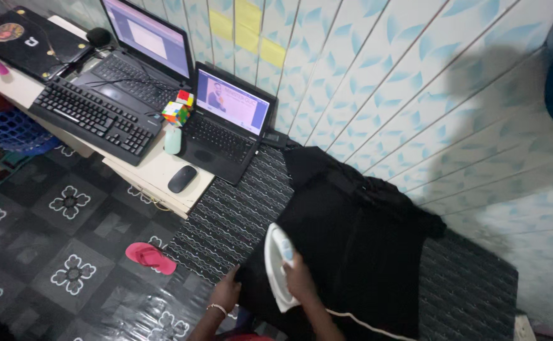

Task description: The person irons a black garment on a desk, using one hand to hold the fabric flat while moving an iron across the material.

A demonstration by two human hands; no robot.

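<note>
Under the right hand point(300, 278), fingers clenched on the iron point(279, 265): heavy, rigid, grip handle. Left hand point(227, 292) pressed flat, fingers released, on soft black garment point(352, 246).

Single head-worn view, steeply downward, fairly high above ironing surface point(226, 215) and floor point(68, 252).

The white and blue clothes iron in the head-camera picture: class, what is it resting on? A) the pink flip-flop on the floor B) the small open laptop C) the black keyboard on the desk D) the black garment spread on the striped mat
D: the right hand grips the white and blue clothes iron, which sits on the black garment spread over the striped mat, while the left hand presses the garment's edge.
</note>
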